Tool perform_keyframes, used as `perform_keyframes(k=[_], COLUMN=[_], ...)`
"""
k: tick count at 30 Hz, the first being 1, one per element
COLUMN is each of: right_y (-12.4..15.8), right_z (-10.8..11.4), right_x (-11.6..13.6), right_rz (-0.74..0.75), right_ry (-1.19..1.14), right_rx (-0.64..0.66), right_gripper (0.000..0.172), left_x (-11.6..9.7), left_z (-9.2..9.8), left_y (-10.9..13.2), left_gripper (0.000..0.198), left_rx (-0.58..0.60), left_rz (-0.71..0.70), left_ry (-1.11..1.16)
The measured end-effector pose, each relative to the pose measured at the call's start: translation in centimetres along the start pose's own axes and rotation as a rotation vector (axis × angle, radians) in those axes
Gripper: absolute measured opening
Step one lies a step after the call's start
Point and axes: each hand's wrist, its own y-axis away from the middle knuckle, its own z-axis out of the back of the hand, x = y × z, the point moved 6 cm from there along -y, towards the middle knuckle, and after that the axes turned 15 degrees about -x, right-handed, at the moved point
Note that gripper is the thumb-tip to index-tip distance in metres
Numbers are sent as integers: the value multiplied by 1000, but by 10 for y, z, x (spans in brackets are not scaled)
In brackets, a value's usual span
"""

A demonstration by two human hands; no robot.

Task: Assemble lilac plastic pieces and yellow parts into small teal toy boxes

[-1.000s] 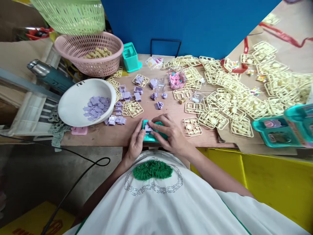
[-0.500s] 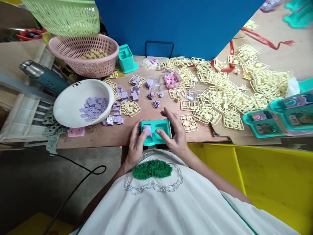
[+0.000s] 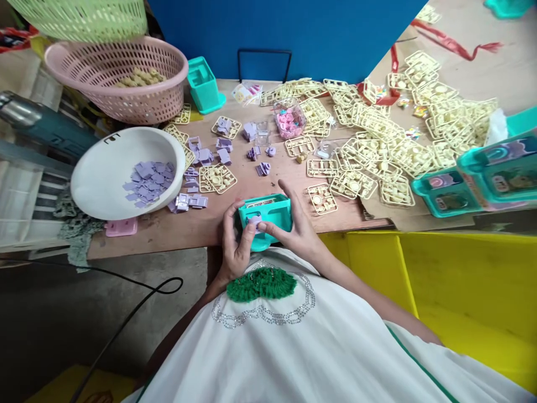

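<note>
Between my two hands is a turquoise plastic case (image 3: 279,215), held at the table's front edge, close to my body. My left hand (image 3: 235,240) wraps its left side, thumb pressing on a small lilac piece (image 3: 254,220) at the case's front. From the right, my right hand (image 3: 300,226) grips the case, its thumb reaching across to the same lilac piece and its index finger stretched along the side. Part of the lilac piece is hidden under the thumbs. Several loose lilac parts (image 3: 203,155) lie on the table beyond my left hand.
At left stands a white bowl (image 3: 84,182) of lilac pieces, with a pink basket (image 3: 168,101) behind it. Cream plastic frames (image 3: 364,148) cover the right side of the table. A clear box of pink pieces (image 3: 289,120) sits mid-table. Turquoise cases (image 3: 444,193) stand at far right.
The turquoise case has tilted, so its far side now shows. My right thumb has moved left onto the lilac piece beside my left thumb. The camera view has shifted slightly.
</note>
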Motion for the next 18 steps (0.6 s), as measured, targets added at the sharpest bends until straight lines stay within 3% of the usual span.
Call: perform_keyframes(k=[7,14,18], right_y=[-3,-17,-21], right_z=[-1,-3,-4], right_x=[5,-14,-7], right_rz=[0,-116,33], right_ry=[-48,-96,-104], right_rx=[-10,89,49], right_gripper=[95,95,93], left_x=[0,14,23], left_z=[0,-1,1], left_y=[-1,-13,-18], left_gripper=[60,57,55], left_rx=[-58,-67,-47], left_rz=[-51,52,94], left_ry=[-60,-78,-68])
